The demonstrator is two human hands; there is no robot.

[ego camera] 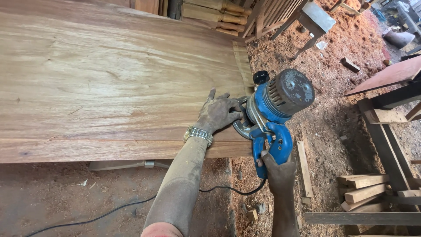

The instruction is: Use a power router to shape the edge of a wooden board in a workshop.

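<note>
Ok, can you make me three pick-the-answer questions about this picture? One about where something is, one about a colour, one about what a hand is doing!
1. Where is the router?
A. at the board's corner
B. on the ground
C. on the stool

2. What colour is its body?
A. red
B. blue
C. green

3. What is the right hand doing?
A. resting open
B. pointing
C. gripping the handle

Answers: 1 A, it sits at the board corner; 2 B, the casing is blue under a grey cap; 3 C, its fingers wrap the handle, while the left hand presses beside the base.

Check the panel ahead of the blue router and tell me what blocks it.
Nothing visible. The blue router sits at the wood panel corner, right hand on its handle, left hand beside its base; the surface beyond lies bare.
</note>
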